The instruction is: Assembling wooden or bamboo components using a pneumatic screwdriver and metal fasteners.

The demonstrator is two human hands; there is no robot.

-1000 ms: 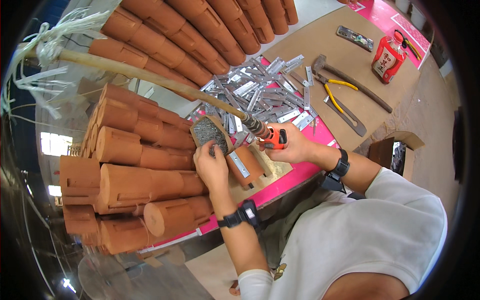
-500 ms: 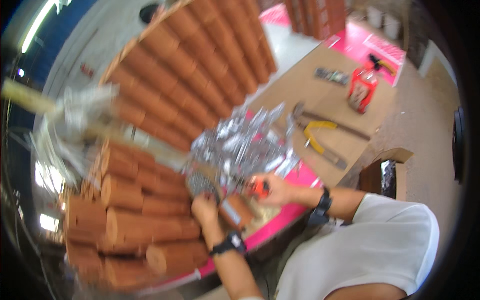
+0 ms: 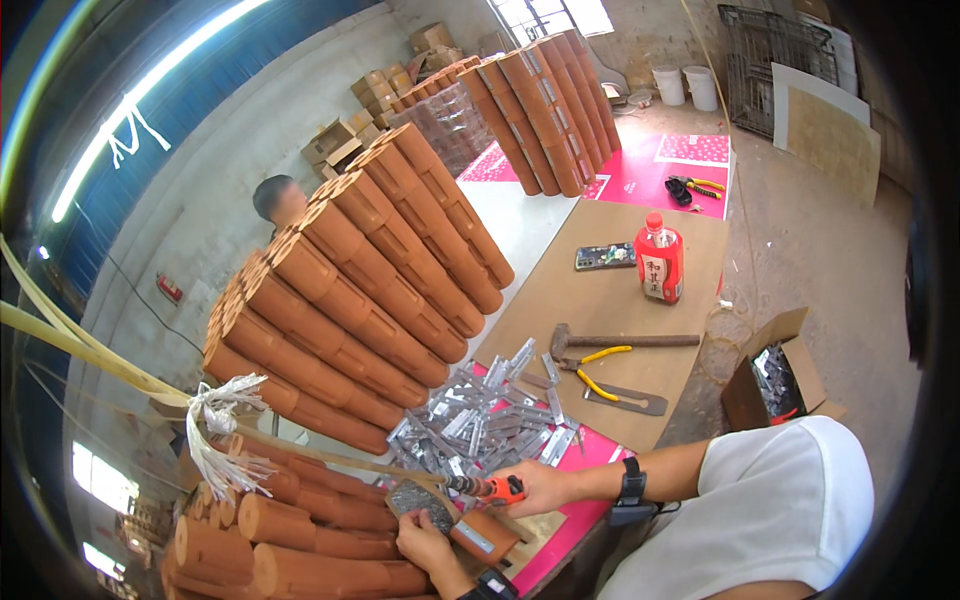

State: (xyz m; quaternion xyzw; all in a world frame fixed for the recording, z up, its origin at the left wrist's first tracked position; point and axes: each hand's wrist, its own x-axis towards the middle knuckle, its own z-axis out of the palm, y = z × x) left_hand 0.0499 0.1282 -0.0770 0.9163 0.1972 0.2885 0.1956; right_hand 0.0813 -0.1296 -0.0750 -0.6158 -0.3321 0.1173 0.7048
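Observation:
My right hand (image 3: 540, 487) is wrapped round an orange-and-black power screwdriver (image 3: 500, 488), its dark nose pointing left. My left hand (image 3: 428, 545) has its fingertips bent together at a tray of small dark grey pieces (image 3: 420, 505), likely screws; whether a piece is between them is too small to tell. Just right of this hand, a short terracotta-coloured piece (image 3: 492, 535) lies on the table with a silver strip along its top. Beyond the screwdriver spreads a loose pile of silver metal strips (image 3: 470, 425).
Stacked terracotta-coloured columns (image 3: 370, 270) rise behind the pile, with more logs (image 3: 320, 540) at left. A hammer (image 3: 630, 341), yellow-handled pliers (image 3: 600, 375), phone (image 3: 605, 257) and red bottle (image 3: 660, 262) lie or stand on the cardboard. A pole (image 3: 90, 345) with white strands crosses at left.
The view has swung upward, showing more of the room and a person behind the stacks. My hands now appear lower in the picture; the right keeps the screwdriver, the left stays by the tray.

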